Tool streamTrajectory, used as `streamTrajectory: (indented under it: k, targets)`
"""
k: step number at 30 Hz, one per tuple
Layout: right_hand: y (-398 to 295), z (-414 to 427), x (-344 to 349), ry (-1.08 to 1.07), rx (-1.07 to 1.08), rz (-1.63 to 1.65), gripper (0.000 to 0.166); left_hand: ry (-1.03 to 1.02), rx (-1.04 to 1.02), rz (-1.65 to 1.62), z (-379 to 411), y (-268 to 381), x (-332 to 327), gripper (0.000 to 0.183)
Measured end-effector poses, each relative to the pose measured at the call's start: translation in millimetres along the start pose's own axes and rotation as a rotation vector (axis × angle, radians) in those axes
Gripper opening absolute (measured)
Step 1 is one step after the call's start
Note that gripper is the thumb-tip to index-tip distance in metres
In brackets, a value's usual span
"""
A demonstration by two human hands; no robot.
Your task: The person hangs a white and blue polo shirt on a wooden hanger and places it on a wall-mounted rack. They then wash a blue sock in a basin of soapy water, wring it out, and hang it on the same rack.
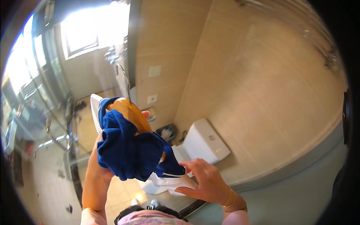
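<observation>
A wooden clothes hanger (132, 114) with a metal hook carries a blue and white garment (174, 164) in front of me. A dark blue cloth (126, 149), bunched and towel-like, covers much of the hanger's front. My left hand (106, 171) is mostly hidden behind and under the cloth; a fingertip shows beyond the hanger, so its exact grip cannot be made out. My right hand (201, 180), with gold bangles at the wrist, has its thumb spread from the fingers. Its index fingertip is at the garment's right end; whether it pinches the fabric is unclear.
Beyond my right hand is a white toilet (206, 140) against a beige tiled wall (261, 92). A dark bin (167, 132) with a light liner stands by it. Glass panels with metal handles (48, 125) are at the left, near a bright window (83, 36).
</observation>
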State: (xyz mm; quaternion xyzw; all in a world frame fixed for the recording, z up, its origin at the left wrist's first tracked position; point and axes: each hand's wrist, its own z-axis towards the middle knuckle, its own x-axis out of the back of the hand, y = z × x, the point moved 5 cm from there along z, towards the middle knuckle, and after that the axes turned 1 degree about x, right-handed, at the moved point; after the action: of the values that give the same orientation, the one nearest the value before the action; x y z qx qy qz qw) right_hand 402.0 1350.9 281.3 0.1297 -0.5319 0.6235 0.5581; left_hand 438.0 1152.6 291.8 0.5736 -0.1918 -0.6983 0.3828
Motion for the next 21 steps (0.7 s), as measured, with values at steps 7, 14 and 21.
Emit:
streamTrajectory:
  k: [7, 14, 21]
  targets:
    - [24.0, -27.1, 23.0, 0.063, -0.364, 0.164, 0.039, -0.168, 0.264, -0.138, 65.1, -25.4, -42.9, 0.046]
    - [-15.0, -36.3, 83.9, 0.587, -0.553, 0.803, 0.041, -0.543, 0.441, -0.027, 137.4, -40.0, -105.1, 0.037]
    - [-34.6, -53.2, 187.4, 0.787, -0.448, 0.686, 0.032, -0.879, 0.415, 0.174, 109.4, -70.0, -162.0, 0.058]
